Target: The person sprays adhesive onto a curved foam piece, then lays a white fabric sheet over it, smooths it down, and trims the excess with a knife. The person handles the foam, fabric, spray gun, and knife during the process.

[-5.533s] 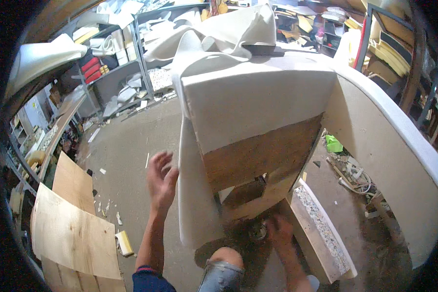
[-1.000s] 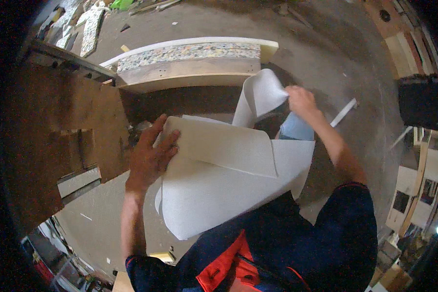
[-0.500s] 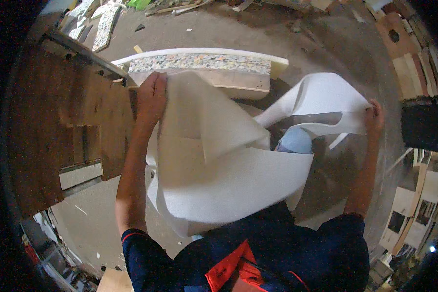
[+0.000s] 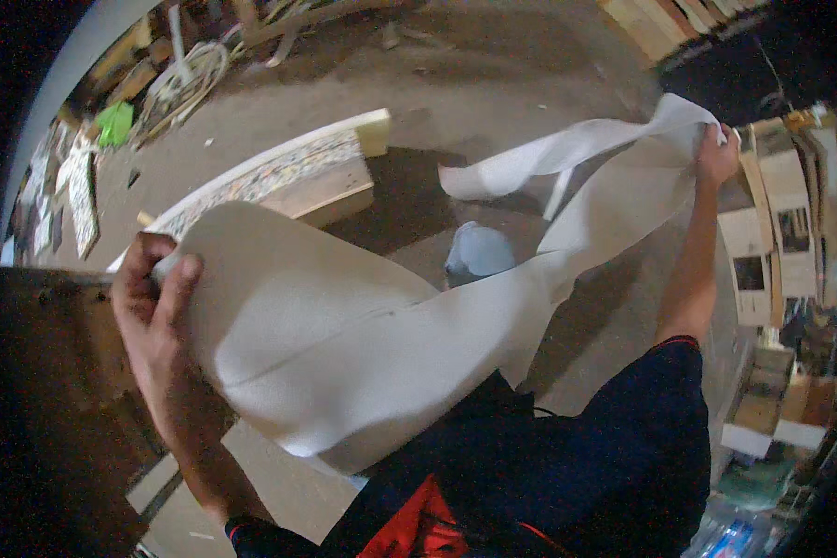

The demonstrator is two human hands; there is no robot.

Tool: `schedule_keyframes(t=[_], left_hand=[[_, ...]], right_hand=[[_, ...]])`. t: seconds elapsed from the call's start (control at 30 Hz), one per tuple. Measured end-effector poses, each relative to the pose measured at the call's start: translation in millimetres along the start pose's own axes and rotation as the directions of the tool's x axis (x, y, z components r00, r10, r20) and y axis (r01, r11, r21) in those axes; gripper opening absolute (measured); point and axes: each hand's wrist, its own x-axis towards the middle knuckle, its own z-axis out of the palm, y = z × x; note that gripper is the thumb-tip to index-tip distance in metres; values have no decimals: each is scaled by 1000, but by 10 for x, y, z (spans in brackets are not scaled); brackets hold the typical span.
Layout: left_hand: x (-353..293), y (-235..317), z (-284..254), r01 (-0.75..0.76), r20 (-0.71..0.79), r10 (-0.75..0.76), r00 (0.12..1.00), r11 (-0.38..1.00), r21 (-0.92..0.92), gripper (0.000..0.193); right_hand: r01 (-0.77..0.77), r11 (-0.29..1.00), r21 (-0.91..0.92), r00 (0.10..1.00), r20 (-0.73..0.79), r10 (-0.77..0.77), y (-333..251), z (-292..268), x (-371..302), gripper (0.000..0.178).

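Note:
A large, thin white foam sheet (image 4: 344, 349) is stretched across in front of my body, curved and creased. My left hand (image 4: 158, 293) grips its left edge, the thumb on the near face and the fingers curled over the rim. Far out to the right, my right hand (image 4: 718, 156) is closed on the sheet's other end, held higher. From there a narrow loose strip (image 4: 549, 153) of the same white material trails back to the left. Between strip and sheet shows a rounded light blue shape (image 4: 481, 249), partly covered; I cannot tell what it is.
On the floor beyond the sheet lies a wooden piece topped with speckled foam (image 4: 293, 172) and a white layer. Dark wooden boards (image 4: 56, 372) stand at the left. Wooden frames (image 4: 777, 223) are stacked along the right, and scraps with a green item (image 4: 114, 124) lie far left.
My view has turned to the right. The sheet, bunched and folded before, is now pulled out longer between my hands. Its folded flap has opened, and the right hand is raised farther away.

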Motion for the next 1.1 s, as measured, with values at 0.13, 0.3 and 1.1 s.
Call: schedule_keyframes(t=[0.13,0.3,1.1], left_hand=[[143,310,281,-135,87,144,986,986,-96,21],[578,767,1527,-406,3,406,914,914,7,31],[-1056,-3649,4919,50,779,-336,530,929,367,58]], right_hand=[[129,937,-324,986,143,-86,131,-644,466,56],[283,836,-470,949,262,-174,138,-1134,887,54],[376,912,-166,810,-420,-410,-493,-1730,2324,40]])
